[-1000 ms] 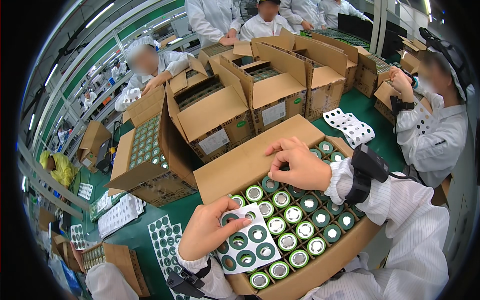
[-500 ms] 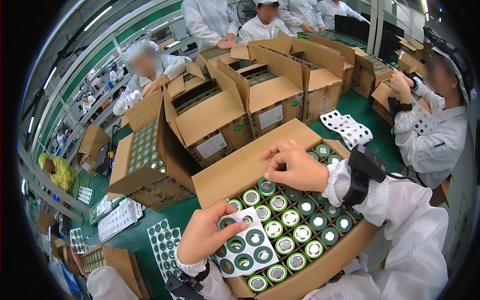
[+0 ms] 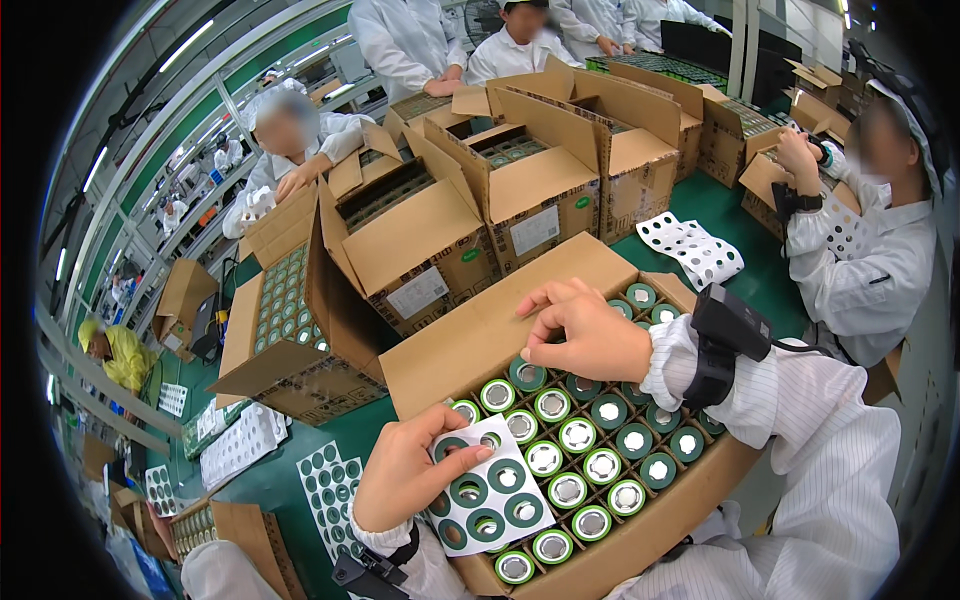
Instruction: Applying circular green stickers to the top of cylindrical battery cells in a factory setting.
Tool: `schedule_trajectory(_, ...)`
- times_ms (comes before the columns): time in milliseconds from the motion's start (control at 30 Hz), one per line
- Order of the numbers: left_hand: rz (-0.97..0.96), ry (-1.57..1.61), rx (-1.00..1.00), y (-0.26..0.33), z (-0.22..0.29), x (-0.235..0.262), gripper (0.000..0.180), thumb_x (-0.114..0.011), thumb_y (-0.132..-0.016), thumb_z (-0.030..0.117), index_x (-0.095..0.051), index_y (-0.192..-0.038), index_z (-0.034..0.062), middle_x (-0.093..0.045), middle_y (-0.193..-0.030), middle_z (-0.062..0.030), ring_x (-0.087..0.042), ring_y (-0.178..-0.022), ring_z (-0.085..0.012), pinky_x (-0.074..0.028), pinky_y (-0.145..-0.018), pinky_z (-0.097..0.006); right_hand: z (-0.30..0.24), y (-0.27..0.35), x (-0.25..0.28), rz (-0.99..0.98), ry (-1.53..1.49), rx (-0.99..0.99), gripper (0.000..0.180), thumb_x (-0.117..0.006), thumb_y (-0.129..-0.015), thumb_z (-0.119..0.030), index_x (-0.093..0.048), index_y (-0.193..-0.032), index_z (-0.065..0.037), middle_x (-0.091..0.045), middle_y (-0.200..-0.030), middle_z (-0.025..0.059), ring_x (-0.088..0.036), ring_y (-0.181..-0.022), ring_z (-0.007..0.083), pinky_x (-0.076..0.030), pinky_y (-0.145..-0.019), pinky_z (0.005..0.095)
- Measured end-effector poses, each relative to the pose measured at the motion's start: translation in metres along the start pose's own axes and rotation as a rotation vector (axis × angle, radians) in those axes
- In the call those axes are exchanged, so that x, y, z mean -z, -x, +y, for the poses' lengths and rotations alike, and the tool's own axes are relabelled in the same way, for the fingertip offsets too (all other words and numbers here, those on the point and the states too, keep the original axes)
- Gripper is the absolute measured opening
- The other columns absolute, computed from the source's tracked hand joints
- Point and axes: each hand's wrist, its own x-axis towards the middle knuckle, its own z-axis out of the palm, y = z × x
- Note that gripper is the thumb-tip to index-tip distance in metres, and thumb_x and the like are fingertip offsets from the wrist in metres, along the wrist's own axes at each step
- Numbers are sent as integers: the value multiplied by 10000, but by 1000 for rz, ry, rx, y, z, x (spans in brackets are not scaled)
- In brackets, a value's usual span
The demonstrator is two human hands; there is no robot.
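Note:
My left hand (image 3: 408, 468) grips a white sheet of green ring stickers (image 3: 495, 500) between thumb and fingers. The sheet lies over the near left corner of an open cardboard box (image 3: 460, 335) filled with upright cylindrical battery cells (image 3: 568, 491). Cells on the left and near side have bright green rims and bare metal tops. Further right, several wear dark green rings. Above the far rows is my right hand (image 3: 590, 335), thumb and index finger pinched together just over a cell with a dark green ring (image 3: 527, 374). Whatever those fingertips may hold is hidden.
Open boxes of cells (image 3: 425, 290) stand behind; another (image 3: 285, 300) is at left. More sticker sheets (image 3: 330, 490) lie on the green table. A used, punched white sheet (image 3: 690, 248) rests at right. Co-workers sit around, one (image 3: 860, 260) close at right.
The whole view has shifted slightly. Both hands keep nearly the same pose over the box, and the left still holds the sticker sheet.

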Motion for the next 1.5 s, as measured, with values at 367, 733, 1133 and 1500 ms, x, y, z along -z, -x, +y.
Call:
schedule_trajectory(367,23,-35,-36,1,-5,-2,293,-741,-738,195,-596,-864,-26,-634,-681,-86,-510,-530,-76,-387,-483,-228,3,1,-4,52,15,34,140,-659,-691,-187,-622,-615,-75,-568,-1057,71,-461,-1033,273,-326,-938,389)
schedule_trajectory(733,18,3,11,1,-3,-1,288,-749,-735,184,-597,-851,-31,-646,-675,-77,-562,-563,-66,-418,-497,-211,-2,4,-6,86,91,29,129,-662,-679,-162,-603,-608,-73,-572,-1050,71,-474,-1017,271,-344,-927,387)
schedule_trajectory(1133,20,-2,50,1,2,-2,228,-735,-723,88,-559,-816,-22,-562,-642,18,-461,-584,-14,-364,-510,-164,1,3,-9,94,61,25,133,-626,-669,-176,-609,-571,-88,-570,-1021,65,-461,-1029,255,-316,-947,382)
schedule_trajectory(1500,43,-53,25,1,-1,-2,266,-753,-725,167,-594,-821,-23,-597,-602,-48,-524,-538,-54,-405,-496,-201,1,3,-9,86,80,43,128,-627,-668,-164,-610,-566,-90,-563,-1031,61,-452,-1043,248,-317,-946,383)
